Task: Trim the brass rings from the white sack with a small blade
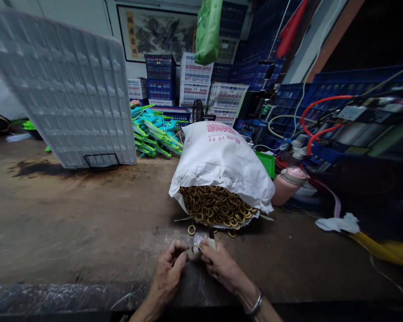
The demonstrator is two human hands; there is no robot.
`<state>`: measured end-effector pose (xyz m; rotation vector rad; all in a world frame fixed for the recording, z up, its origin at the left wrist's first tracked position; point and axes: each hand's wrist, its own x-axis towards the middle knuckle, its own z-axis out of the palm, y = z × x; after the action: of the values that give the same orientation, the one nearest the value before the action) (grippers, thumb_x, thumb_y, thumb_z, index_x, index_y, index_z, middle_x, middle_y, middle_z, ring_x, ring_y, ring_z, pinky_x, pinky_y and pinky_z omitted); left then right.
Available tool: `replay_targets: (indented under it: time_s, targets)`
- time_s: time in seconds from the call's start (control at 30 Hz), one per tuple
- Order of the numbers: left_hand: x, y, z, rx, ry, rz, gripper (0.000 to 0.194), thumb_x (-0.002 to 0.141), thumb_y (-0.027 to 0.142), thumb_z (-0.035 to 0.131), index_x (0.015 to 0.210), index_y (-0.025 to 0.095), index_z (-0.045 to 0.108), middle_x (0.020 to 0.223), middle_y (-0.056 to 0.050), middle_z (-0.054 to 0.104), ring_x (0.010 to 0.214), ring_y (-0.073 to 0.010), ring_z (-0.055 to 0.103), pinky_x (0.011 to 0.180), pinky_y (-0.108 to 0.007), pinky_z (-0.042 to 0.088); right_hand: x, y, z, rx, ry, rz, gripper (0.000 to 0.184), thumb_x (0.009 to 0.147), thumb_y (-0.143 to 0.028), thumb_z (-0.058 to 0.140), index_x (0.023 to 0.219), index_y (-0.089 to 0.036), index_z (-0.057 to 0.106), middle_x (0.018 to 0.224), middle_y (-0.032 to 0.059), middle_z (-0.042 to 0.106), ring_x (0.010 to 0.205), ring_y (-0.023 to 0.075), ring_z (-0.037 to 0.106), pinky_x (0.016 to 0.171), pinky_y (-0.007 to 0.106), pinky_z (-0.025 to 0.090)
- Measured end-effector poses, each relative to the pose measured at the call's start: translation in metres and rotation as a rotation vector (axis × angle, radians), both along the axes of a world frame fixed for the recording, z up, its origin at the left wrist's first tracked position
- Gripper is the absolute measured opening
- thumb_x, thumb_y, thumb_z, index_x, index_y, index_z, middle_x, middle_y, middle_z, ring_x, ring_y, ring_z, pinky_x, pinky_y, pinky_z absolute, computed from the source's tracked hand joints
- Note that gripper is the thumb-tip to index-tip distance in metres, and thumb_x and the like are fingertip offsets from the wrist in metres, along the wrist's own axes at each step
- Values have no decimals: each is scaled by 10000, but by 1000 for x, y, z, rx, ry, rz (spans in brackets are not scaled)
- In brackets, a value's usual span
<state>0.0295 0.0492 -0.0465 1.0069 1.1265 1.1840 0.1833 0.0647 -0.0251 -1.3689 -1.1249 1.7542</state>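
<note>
My left hand [169, 268] and my right hand [220, 264] meet near the table's front edge, fingers pinched together on a small brass ring [195, 250]. My right hand also grips a small dark-tipped tool [211, 237], with a bit of clear plastic [199, 238] just above the ring. Right behind my hands lies a white sack [221, 156] on its side, its open mouth spilling several brass rings [215, 205]. One loose ring [191, 230] lies on the table in front of the sack.
A brown worn table [70, 223] stretches left. A white plastic tray sheet [63, 89] leans at the back left. Green and blue plastic parts [154, 132], stacked crates [195, 76], a pink bottle [289, 183], hoses and machinery [356, 120] crowd the back and right.
</note>
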Motion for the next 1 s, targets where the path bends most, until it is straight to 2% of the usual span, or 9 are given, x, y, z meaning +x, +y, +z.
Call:
replay_targets:
  time_s: [0.1,0.2,0.3,0.4,0.53,0.63,0.73,0.83,1.0]
  targets:
    - [0,1,-2,166,101,8,128,678,253,655,787,187,672,761,-44,652,752,-188,571,721,-270,437,0,-7,1,-172,301,-40,397,641,-486,643,745,-229,358,483,-143,287,346,17,119,344,166,115]
    - [-2,0,-7,254,151,-69,155,694,201,640,836,218,699,813,-69,674,810,-219,581,806,-316,415,0,-10,-3,-258,471,-78,420,610,-409,710,710,-225,346,468,-146,285,332,6,135,330,154,129]
    - [-5,0,-11,307,167,-156,206,701,169,634,884,230,705,845,-89,674,823,-224,577,827,-328,398,0,-10,-6,-319,569,-79,395,618,-366,716,700,-214,361,471,-140,305,326,-1,141,324,151,138]
    - [-5,1,-10,320,206,-210,171,710,168,626,844,223,716,765,-90,665,724,-203,563,749,-316,408,-1,-11,-4,-333,591,-57,392,609,-380,714,721,-208,379,480,-138,319,332,-1,134,327,153,149]
    - [-4,3,-1,252,196,-208,121,692,201,651,794,216,716,736,-80,662,705,-201,567,717,-299,400,-4,-12,2,-198,336,-102,339,672,-432,626,738,-225,367,492,-133,316,336,18,163,342,161,151]
    - [-2,3,8,220,237,-226,103,720,230,615,773,204,699,715,-54,658,679,-188,563,666,-269,395,-4,-11,2,159,-81,-178,239,723,-416,554,787,-209,451,593,-75,449,451,61,376,425,184,287]
    - [2,1,14,206,269,-246,121,741,258,581,691,175,654,617,-14,595,591,-142,494,582,-235,364,-5,-10,-3,452,-344,-117,209,765,-394,502,814,-192,519,710,-24,528,654,115,478,585,218,360]
    - [6,1,16,92,128,-253,202,719,333,598,623,156,585,563,12,527,547,-111,437,542,-218,340,-6,-8,-8,487,-397,-18,248,815,-400,423,733,-184,514,637,-31,491,621,118,458,587,228,350]
    - [9,4,16,-68,11,-241,329,625,455,657,629,146,546,547,23,518,496,-93,440,507,-212,330,-10,-5,-9,452,-383,-36,268,794,-394,416,653,-177,486,596,-28,463,590,120,431,570,239,337]
